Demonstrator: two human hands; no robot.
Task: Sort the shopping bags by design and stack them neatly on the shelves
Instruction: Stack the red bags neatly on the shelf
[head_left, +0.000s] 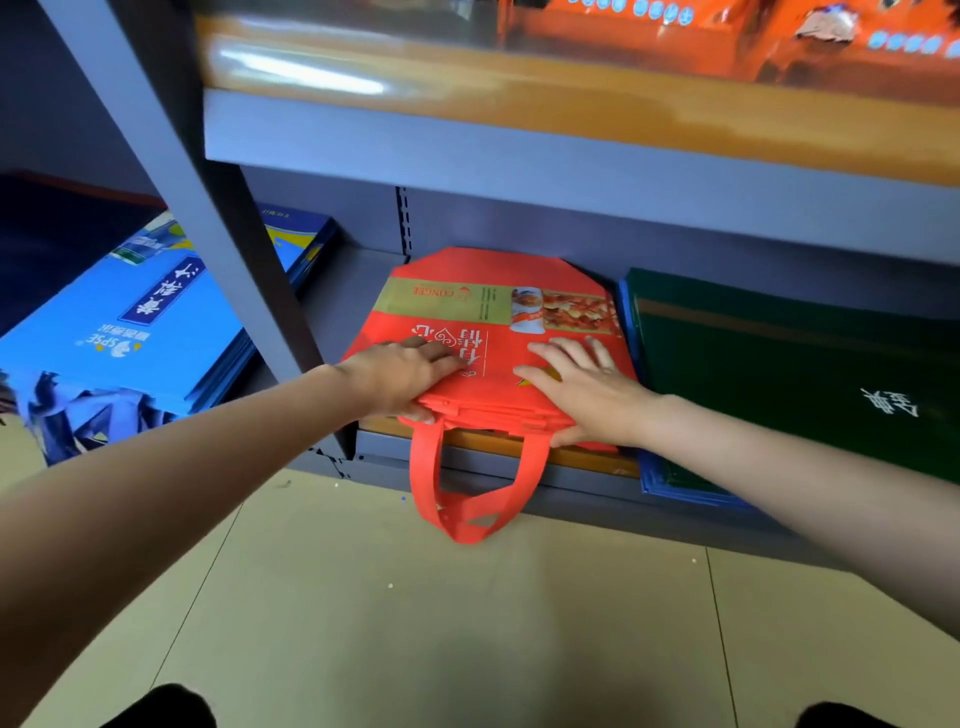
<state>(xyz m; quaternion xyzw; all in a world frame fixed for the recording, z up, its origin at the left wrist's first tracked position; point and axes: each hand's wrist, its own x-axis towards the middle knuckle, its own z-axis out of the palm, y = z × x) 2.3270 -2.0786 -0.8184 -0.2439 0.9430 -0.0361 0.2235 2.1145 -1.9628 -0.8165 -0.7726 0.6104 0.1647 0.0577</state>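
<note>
From the head camera, the red shopping bags (488, 343) lay stacked on the bottom shelf (467, 460) under both hands, their handles (467, 499) drooping past the shelf edge toward the floor. Any push further in could snag those loops, or skew the pile toward the green bags (779, 364) just right of the right hand. The left hand (405, 376) gripped the stack's near edge, thumb beneath. The right hand (582, 387) pressed flat, fingers spread.

Flat red bags (483, 353) stacked on bottom shelf (571, 470), handles (467, 499) overhanging.
</note>
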